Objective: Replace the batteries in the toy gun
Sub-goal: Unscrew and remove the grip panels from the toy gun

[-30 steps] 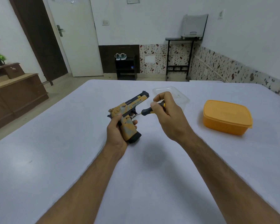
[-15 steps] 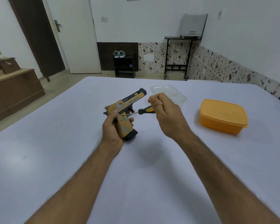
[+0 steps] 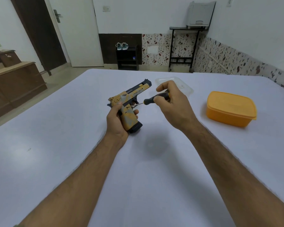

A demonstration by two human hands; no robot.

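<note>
while the left hand (image 3: 117, 119) grips the toy gun (image 3: 129, 105) by its grip above the tabletop (image 3: 56, 145), fingers curled round it, the right hand (image 3: 172, 104) pinches a screwdriver (image 3: 152, 99), tip at the grip. slide reads "desert eagle". orange lidded box (image 3: 230, 108) at right, clear container (image 3: 185, 86) behind.

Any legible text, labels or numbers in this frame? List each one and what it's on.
"DESERT EAGLE": white print on the dark slide of the toy gun.
A smaller line of print under it on the slide: too small to read.
Orange container, clear lid, screwdriver: no readable text.
</note>
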